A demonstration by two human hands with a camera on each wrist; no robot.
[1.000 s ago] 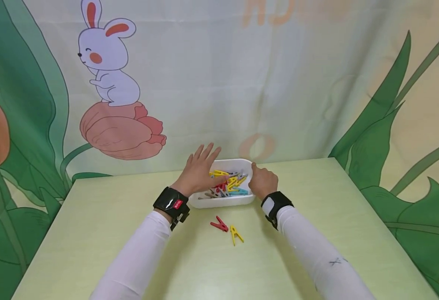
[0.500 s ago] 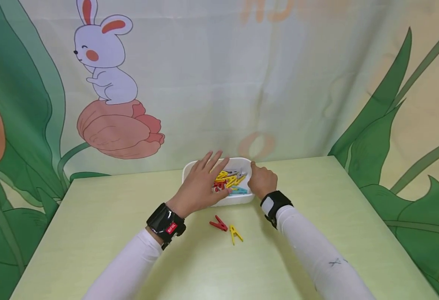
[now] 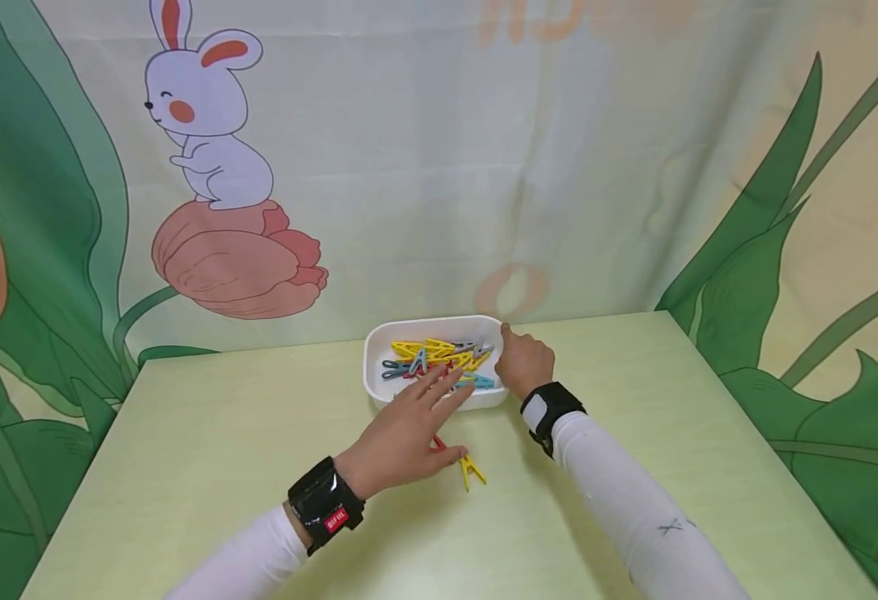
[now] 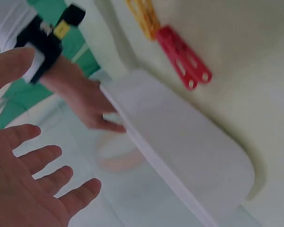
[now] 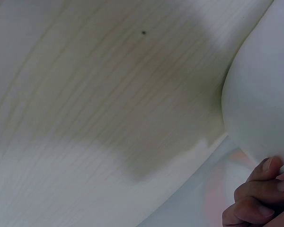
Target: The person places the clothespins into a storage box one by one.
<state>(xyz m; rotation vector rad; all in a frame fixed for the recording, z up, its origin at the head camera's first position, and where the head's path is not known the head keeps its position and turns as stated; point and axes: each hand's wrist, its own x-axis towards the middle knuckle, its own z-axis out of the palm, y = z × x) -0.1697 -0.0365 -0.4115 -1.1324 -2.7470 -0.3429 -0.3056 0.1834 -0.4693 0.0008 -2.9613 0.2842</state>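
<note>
A white plastic basin (image 3: 371, 371) stands near the table's back edge, with several yellow, blue, red and grey clothespins (image 3: 409, 350) lying in it. My right hand (image 3: 526, 363) grips its right rim, fingers curled over the edge in the right wrist view. Spread and holding nothing, my left hand (image 3: 401, 437) is over the basin's front side, the fingertips overlapping the front rim in the head view. Beneath its thumb side lies a red clothespin (image 4: 183, 59), partly hidden in the head view. Beside that one is a yellow clothespin (image 3: 472, 473) on the table.
The pale yellow-green table (image 3: 207, 467) ends at the back against a printed curtain (image 3: 409, 167) with a rabbit and plants. Both forearms, in white sleeves with black wrist straps, reach in from the front.
My left hand has drawn back from over the basin toward the front, uncovering the clothespins inside and covering part of the red one on the table. My right hand stays on the rim.
</note>
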